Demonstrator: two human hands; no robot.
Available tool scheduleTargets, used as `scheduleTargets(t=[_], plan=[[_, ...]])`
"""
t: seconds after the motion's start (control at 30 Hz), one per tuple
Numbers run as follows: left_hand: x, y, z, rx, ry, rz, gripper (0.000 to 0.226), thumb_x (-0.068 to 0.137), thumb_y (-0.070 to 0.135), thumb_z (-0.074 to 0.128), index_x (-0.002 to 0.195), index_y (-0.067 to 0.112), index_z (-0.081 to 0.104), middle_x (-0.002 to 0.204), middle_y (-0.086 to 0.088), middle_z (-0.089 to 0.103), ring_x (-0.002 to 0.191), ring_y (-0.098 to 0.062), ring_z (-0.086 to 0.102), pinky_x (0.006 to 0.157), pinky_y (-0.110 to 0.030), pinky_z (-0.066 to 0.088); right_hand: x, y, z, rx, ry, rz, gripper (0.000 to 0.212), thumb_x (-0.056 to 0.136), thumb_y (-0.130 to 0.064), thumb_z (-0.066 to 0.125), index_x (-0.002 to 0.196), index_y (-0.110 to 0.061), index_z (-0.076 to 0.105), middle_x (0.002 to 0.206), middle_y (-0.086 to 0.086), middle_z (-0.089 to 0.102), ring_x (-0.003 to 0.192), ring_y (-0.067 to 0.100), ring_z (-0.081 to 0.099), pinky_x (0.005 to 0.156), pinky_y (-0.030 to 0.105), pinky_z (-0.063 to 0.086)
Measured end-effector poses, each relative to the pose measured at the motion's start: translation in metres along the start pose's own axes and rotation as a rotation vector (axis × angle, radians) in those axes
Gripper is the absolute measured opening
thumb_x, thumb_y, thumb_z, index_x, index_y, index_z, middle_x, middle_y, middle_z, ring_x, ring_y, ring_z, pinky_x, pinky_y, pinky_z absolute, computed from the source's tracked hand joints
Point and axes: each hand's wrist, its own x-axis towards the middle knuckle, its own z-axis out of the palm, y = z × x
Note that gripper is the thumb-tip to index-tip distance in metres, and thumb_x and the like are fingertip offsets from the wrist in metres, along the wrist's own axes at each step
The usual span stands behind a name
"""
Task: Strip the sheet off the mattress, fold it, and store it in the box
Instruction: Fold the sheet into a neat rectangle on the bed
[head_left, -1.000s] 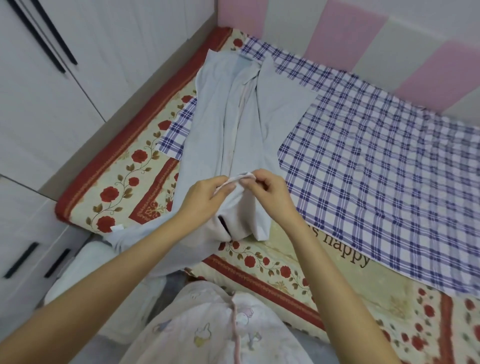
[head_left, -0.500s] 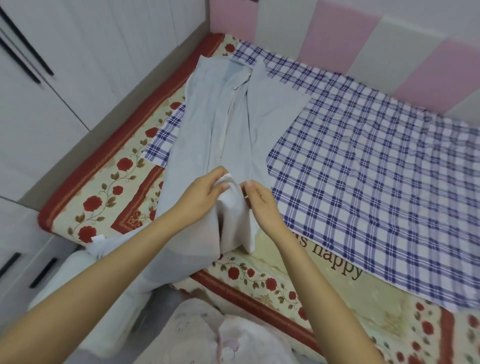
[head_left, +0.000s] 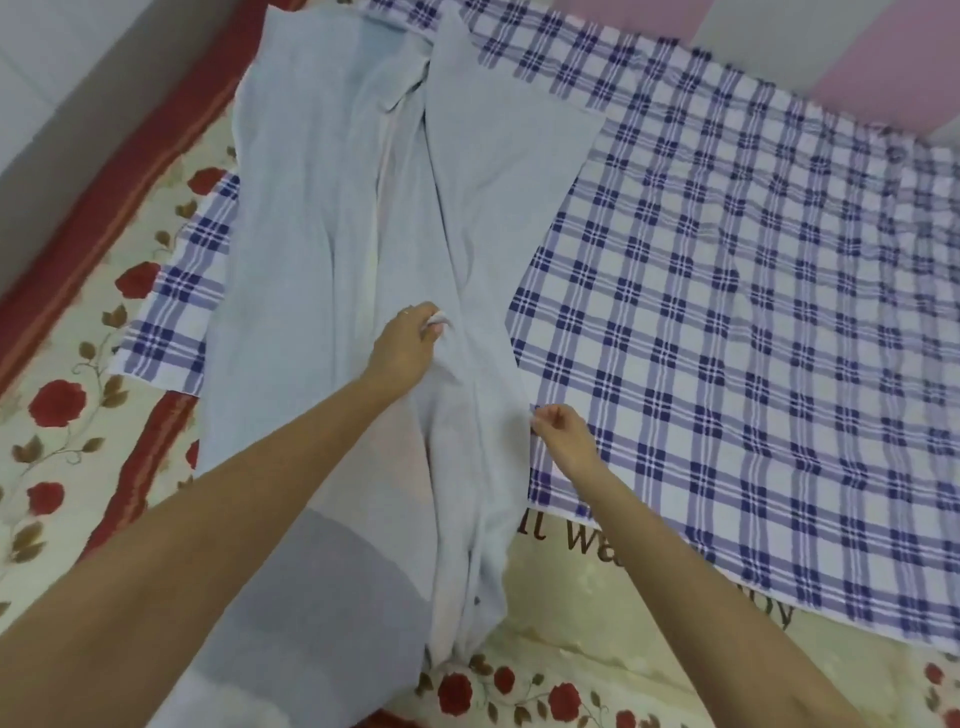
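Observation:
A pale blue-grey sheet (head_left: 311, 218) lies in a long bunched strip down the left half of the mattress (head_left: 78, 415), its near end hanging over the mattress's front edge. My left hand (head_left: 405, 343) is closed on a pinch of the sheet near the strip's middle. My right hand (head_left: 561, 436) pinches the sheet's right edge, lower and to the right of the left hand. A blue-and-white checked cloth (head_left: 727, 312) lies flat under the sheet and covers the right side of the mattress. No box is in view.
The mattress has a cream cover with red roses and a red border (head_left: 119, 171). A grey wall or cabinet side (head_left: 62, 78) runs along its left edge. Pink and white padded panels (head_left: 857, 57) stand behind it at the top right.
My hands were together on one fold of the sheet; now they are apart, the left further up the strip, the right at its right edge. The camera has moved in closer over the mattress.

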Motion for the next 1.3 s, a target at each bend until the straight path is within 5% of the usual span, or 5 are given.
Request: scheduleTargets(t=[0.2, 0.53, 0.7, 0.9, 1.3], plan=[[0.067, -0.083, 0.083, 0.083, -0.096, -0.127, 0.022, 0.097, 0.010, 0.043, 0.076, 0.012, 0.040, 0.084, -0.016, 0.047, 0.086, -0.034, 0.052, 0.068, -0.035, 0.032, 0.127, 0.015, 0.047, 0.045, -0.080, 0.167, 0.083, 0.079, -0.038, 0.075, 0.137, -0.002, 0.029, 0.132, 0.007, 0.046, 0.114, 0.029, 0.055, 0.093, 0.039, 0.049], [0.050, -0.088, 0.129, 0.016, 0.007, -0.226, 0.023, 0.097, 0.024, 0.042, 0.077, 0.012, 0.043, 0.078, -0.006, 0.051, 0.083, -0.029, 0.053, 0.073, -0.034, 0.036, 0.131, 0.046, 0.096, -0.228, 0.046, -0.224, 0.024, 0.100, -0.020, 0.042, 0.113, -0.002, 0.052, 0.089, 0.007, 0.057, 0.078, 0.021, 0.054, 0.066, 0.026, 0.037], [0.036, -0.064, 0.152, 0.137, -0.125, -0.352, 0.075, 0.077, 0.059, 0.064, 0.130, 0.010, 0.045, 0.128, -0.005, 0.055, 0.114, -0.025, 0.054, 0.084, -0.032, 0.040, 0.092, 0.053, 0.107, -0.247, -0.001, -0.292, 0.041, 0.101, -0.017, 0.042, 0.140, -0.008, 0.036, 0.071, 0.008, 0.056, 0.057, 0.013, 0.048, 0.047, 0.020, 0.031], [0.000, -0.067, 0.161, 0.457, -0.299, -0.319, 0.007, 0.083, 0.012, 0.057, 0.087, 0.012, 0.051, 0.099, -0.008, 0.062, 0.085, -0.023, 0.057, 0.070, -0.030, 0.040, 0.036, 0.093, 0.108, -0.295, -0.078, -0.260, 0.024, 0.098, -0.010, 0.044, 0.119, -0.001, 0.054, 0.088, 0.019, 0.064, 0.068, 0.023, 0.054, 0.047, 0.020, 0.027], [-0.165, -0.109, 0.132, 0.736, -0.849, -0.177, 0.010, 0.089, 0.017, 0.052, 0.082, 0.010, 0.051, 0.087, -0.006, 0.055, 0.087, -0.025, 0.056, 0.074, -0.031, 0.045, -0.109, 0.160, 0.151, -0.387, -0.651, -0.011, 0.022, 0.100, -0.012, 0.040, 0.106, -0.001, 0.057, 0.085, 0.009, 0.056, 0.074, 0.015, 0.051, 0.068, 0.025, 0.038]])
